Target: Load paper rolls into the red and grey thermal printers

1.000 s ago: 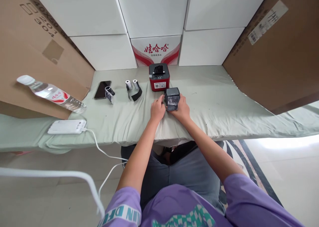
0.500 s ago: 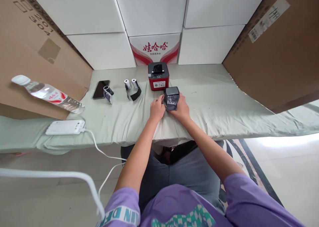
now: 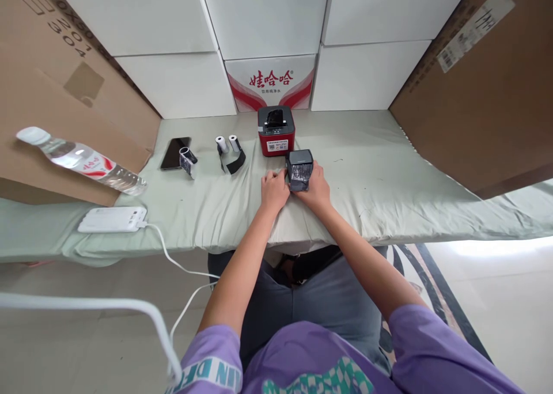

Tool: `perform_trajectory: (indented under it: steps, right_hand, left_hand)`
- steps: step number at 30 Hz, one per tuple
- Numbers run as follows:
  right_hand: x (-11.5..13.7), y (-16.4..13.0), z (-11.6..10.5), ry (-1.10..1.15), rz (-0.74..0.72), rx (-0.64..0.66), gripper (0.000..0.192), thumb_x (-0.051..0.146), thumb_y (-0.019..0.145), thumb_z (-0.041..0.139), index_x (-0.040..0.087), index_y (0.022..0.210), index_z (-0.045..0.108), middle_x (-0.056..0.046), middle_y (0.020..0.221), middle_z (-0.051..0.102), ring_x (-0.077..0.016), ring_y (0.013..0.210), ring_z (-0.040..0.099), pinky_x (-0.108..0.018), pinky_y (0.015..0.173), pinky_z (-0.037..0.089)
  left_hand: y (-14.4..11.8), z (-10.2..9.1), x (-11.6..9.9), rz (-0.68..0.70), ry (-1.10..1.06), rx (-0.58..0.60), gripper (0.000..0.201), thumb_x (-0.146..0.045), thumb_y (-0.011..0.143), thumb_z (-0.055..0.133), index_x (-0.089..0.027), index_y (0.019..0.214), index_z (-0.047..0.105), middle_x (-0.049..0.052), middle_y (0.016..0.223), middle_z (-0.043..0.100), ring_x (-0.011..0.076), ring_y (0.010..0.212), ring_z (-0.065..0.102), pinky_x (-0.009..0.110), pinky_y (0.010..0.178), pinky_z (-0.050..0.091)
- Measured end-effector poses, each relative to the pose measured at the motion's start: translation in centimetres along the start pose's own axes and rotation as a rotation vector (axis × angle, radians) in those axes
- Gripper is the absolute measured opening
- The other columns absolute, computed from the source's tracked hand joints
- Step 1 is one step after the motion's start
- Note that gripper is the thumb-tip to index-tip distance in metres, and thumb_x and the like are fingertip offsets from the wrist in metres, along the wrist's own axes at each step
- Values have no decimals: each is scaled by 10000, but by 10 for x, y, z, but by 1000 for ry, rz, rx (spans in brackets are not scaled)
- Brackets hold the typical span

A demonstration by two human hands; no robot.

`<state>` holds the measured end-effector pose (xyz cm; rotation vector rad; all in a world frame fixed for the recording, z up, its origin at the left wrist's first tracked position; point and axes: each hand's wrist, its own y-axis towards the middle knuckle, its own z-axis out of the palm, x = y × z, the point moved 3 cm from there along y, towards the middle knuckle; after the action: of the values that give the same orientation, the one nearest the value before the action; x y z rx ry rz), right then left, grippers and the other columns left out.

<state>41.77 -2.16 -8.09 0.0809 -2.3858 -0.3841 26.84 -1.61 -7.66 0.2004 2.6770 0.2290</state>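
Both hands stay clamped on the small black printer (image 3: 299,169) at the near middle of the cloth-covered table (image 3: 389,175): the left hand (image 3: 273,189) has slid in closer against its left side, fingers curled, while the right hand (image 3: 317,188) keeps cupping its right side. The grip looks tighter than 1 second ago; the printer itself has hardly shifted. Just behind it stands a red printer (image 3: 276,130), near but apart. Farther left lie 2 paper rolls (image 3: 228,144), a phone (image 3: 175,152), a power bank (image 3: 112,219) and a water bottle (image 3: 82,160). Nothing blocks the hands.
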Motion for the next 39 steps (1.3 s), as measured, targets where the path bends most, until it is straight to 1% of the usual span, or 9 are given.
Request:
perform_trajectory:
  steps: [5, 9, 13, 21, 26, 29, 33, 36, 39]
  right_hand:
    - [2, -2, -4, 76, -46, -49, 978, 590, 743, 723, 138, 1514, 326, -256, 1434, 506, -420, 1326, 532, -581, 1016, 533]
    - [3, -2, -13, 152, -118, -204, 623, 558, 813, 667, 178, 1292, 548, -209, 1376, 551, -353, 1330, 522, -550, 1135, 458]
    - [-1, 0, -19, 260, -122, -228, 420, 516, 901, 544, 197, 1158, 639, -177, 1343, 610, -321, 1309, 556, -533, 1160, 435]
    - [-11, 23, -30, 500, -58, -92, 601, 584, 983, 339, 215, 1390, 582, -127, 1480, 612, -287, 1393, 555, -528, 1185, 426]
    - [-13, 55, -34, 571, -27, 94, 659, 632, 989, 280, 246, 1452, 546, -98, 1555, 558, -289, 1430, 535, -569, 1187, 416]
    - [-14, 69, -35, 554, -64, 144, 618, 597, 966, 374, 230, 1437, 539, -115, 1540, 573, -283, 1433, 536, -564, 1191, 416]
    - [-17, 76, -36, 512, -133, 122, 501, 395, 879, 515, 209, 1344, 547, -147, 1469, 627, -274, 1403, 577, -530, 1146, 466]
    - [-21, 77, -37, 492, -125, 93, 416, 273, 816, 523, 219, 1228, 546, -147, 1361, 694, -282, 1314, 648, -545, 1081, 507]
    - [-23, 75, -36, 535, -121, 118, 373, 253, 800, 520, 234, 1172, 530, -135, 1330, 708, -270, 1278, 671, -546, 1072, 516]
  left_hand:
    - [-1, 0, 1, -3, -15, -6, 472, -145, 941, 499, -182, 1399, 608, 163, 1187, 728, 326, 1237, 556, 469, 1054, 400]
    - [-2, -3, 1, -10, -32, -2, 506, -129, 933, 489, -170, 1427, 588, 161, 1221, 719, 315, 1245, 552, 459, 1067, 406]
    - [-3, -4, 1, -12, -51, -12, 510, -124, 934, 471, -171, 1426, 595, 154, 1216, 721, 310, 1221, 565, 459, 1067, 414]
    - [0, -2, 4, -13, -90, -11, 512, -132, 933, 465, -194, 1422, 603, 145, 1210, 727, 315, 1224, 567, 478, 1066, 422]
    - [-2, -4, 3, 26, -147, -24, 704, -103, 896, 463, -247, 1585, 437, 124, 1240, 718, 302, 1201, 579, 452, 1043, 439]
    - [-3, -6, 3, 47, -138, -13, 734, -93, 895, 441, -287, 1603, 424, 123, 1157, 711, 289, 1167, 592, 428, 1016, 453]
    - [-4, -7, 2, 49, -128, -3, 727, -92, 898, 439, -278, 1600, 437, 121, 1105, 706, 288, 1149, 593, 424, 1014, 449]
    - [-5, -7, 2, 59, -132, -6, 729, -93, 901, 445, -278, 1606, 427, 121, 1109, 706, 292, 1144, 591, 424, 1004, 449]
    - [-6, -7, 2, 66, -121, 13, 739, -83, 902, 451, -289, 1611, 418, 112, 1094, 710, 288, 1146, 589, 417, 1000, 449]
